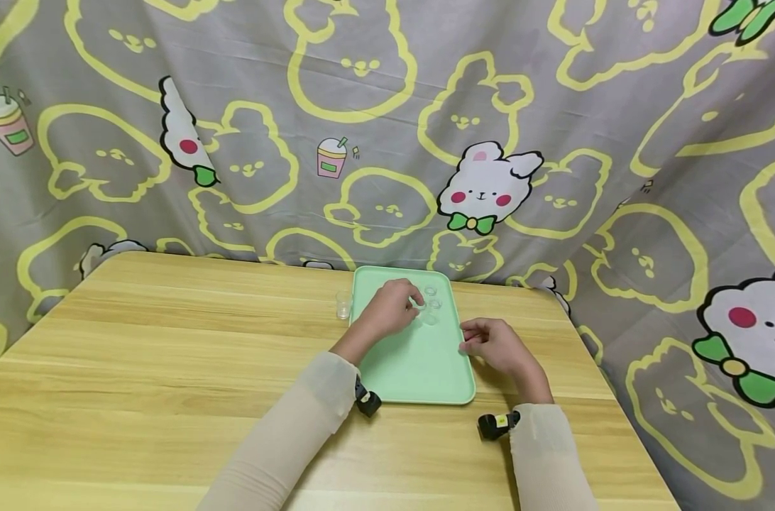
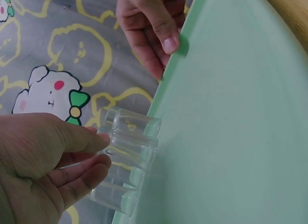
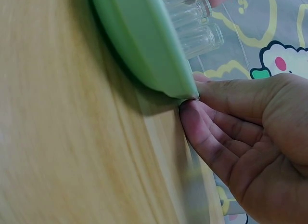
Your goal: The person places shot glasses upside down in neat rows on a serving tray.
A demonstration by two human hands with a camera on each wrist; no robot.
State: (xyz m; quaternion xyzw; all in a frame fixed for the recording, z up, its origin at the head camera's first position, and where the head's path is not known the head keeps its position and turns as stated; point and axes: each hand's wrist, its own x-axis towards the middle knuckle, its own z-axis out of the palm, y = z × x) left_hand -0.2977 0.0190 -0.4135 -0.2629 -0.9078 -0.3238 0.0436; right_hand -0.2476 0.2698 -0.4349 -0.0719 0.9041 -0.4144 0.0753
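Observation:
A light green tray [image 1: 413, 369] lies on the table, with several small clear glasses [image 1: 431, 292] standing close together toward its far right. My left hand [image 1: 394, 305] reaches over the tray and pinches one clear glass [image 2: 127, 154] near its top between thumb and fingers, beside the others. At the tray's right edge, my right hand [image 1: 499, 345] grips the rim. In the right wrist view, its thumb [image 3: 231, 94] lies over the rim and the other fingers [image 3: 207, 132] sit below it.
One more clear glass [image 1: 343, 305] stands on the wooden table [image 1: 170, 355], just left of the tray. Behind the table hangs a grey curtain [image 1: 253, 227] with cartoon prints. Each wrist wears a small black camera [image 1: 367, 402].

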